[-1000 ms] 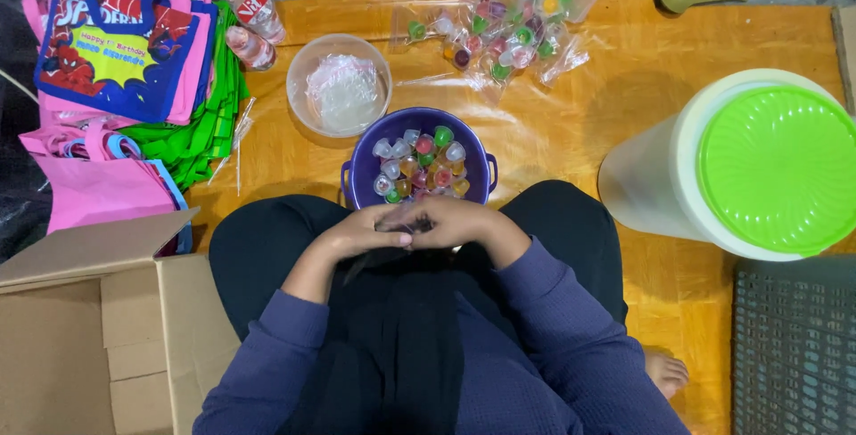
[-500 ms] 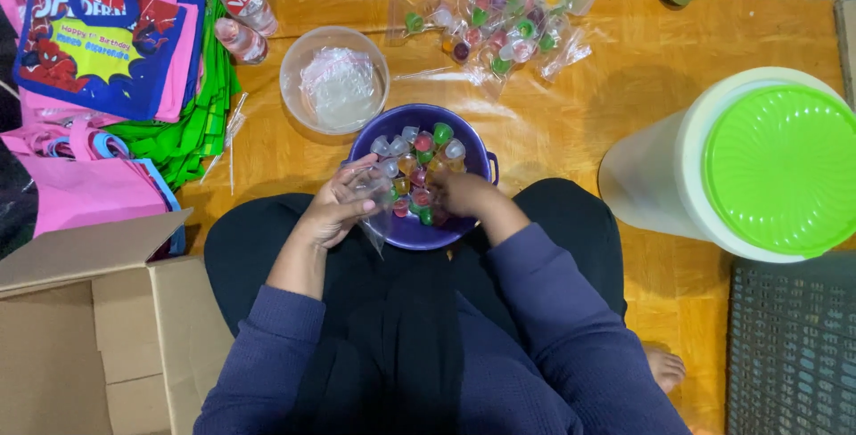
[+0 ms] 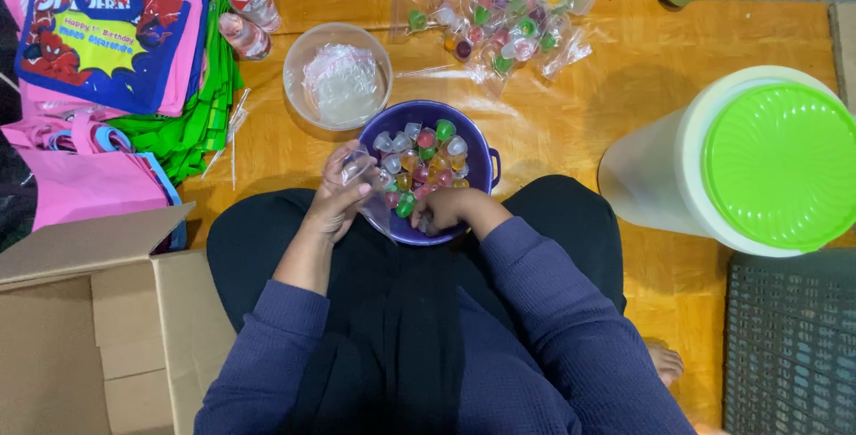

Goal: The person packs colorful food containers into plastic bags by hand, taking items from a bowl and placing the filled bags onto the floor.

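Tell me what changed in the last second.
Both hands left the lap and moved forward to the purple bowl. The left hand now holds a clear bag; the right hand reaches into the jelly cups. Bowl, tub and tote bags stayed put.

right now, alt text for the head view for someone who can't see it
A seated person's left hand holds a small clear plastic bag at a purple bowl of colourful jelly cups, while the right hand reaches into the bowl. Around them lie gift bags, a cardboard box and a green-lidded container.
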